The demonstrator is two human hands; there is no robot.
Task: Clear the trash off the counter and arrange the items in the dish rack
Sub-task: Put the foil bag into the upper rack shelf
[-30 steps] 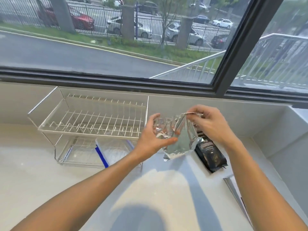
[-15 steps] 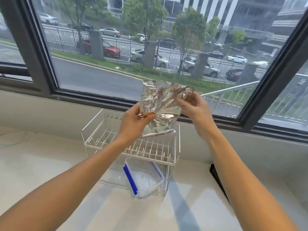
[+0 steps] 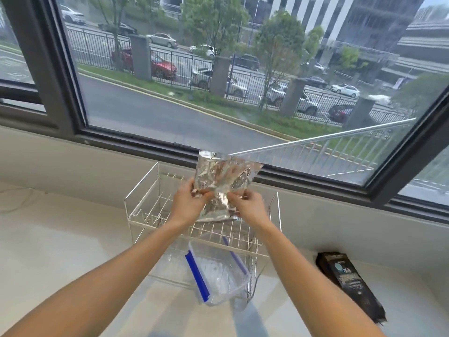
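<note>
Crinkled shiny foil bag (image 3: 224, 177), white wire rack (image 3: 155, 210), clear plastic container (image 3: 218, 276), glossy counter (image 3: 60, 239)

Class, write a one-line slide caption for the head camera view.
Both hands hold a crinkled foil bag above the wire dish rack.

A wide window (image 3: 170, 98) in a dark frame (image 3: 56, 76) spans the far wall, daylight coming through it. Outside lie a wet road (image 3: 145, 115), a grass strip, a metal fence (image 3: 243, 79) with stone pillars, parked cars, trees and tall buildings. Below the sill, a pale wall (image 3: 73, 161) meets the pale bench (image 3: 60, 239).
</note>
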